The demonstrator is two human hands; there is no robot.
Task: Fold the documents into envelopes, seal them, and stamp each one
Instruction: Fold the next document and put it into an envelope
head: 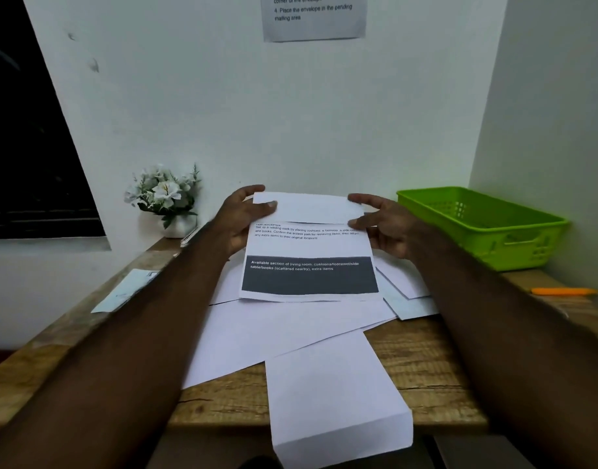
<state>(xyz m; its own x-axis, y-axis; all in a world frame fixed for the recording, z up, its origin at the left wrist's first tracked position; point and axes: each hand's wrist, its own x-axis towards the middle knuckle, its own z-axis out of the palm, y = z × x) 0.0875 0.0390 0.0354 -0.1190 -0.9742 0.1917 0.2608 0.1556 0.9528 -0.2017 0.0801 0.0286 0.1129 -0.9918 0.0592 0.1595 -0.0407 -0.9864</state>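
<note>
Left hand [245, 218] and right hand [380, 221] pinch the white printed document sheet [309, 262], top flap apparently folded down; align edges squarely before creasing against the wooden worktop [426, 367].

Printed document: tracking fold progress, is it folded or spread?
Partly folded: the printed document has its top flap turned down, pinched by left hand and right hand.
</note>
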